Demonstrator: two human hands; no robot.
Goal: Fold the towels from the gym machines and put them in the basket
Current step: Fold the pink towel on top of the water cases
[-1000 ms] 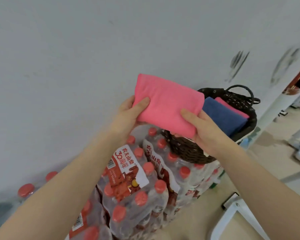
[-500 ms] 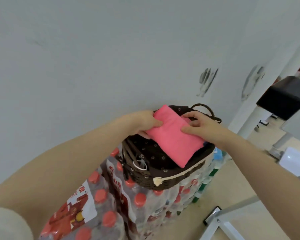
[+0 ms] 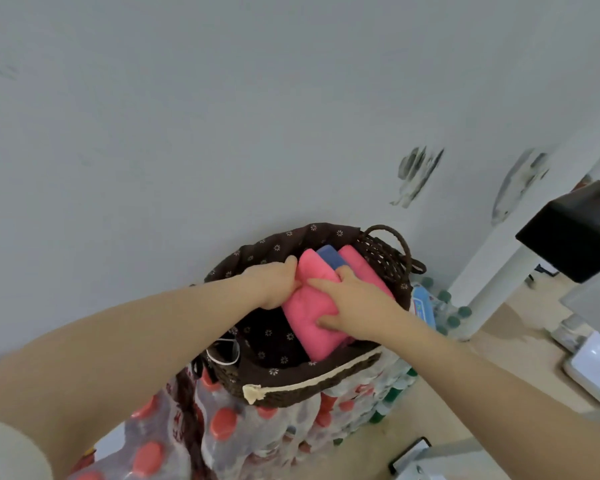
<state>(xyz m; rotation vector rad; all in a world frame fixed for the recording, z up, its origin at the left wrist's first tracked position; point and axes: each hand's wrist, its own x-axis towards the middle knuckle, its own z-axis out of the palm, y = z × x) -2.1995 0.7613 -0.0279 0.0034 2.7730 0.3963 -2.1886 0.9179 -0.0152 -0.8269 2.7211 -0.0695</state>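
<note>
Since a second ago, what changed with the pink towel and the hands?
The folded pink towel went from held up in front of the basket down into it, beside the blue towel and the other pink towel. Left hand and right hand still hold it, now tucking it in. Basket stays on the bottle packs.

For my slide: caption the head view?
Both hands tuck a folded pink towel into a lined basket beside two others.

Folded towels (image 3: pixel 312 320) in basket (image 3: pixel 312 389) atop bottle packs (image 3: pixel 222 431)
</note>
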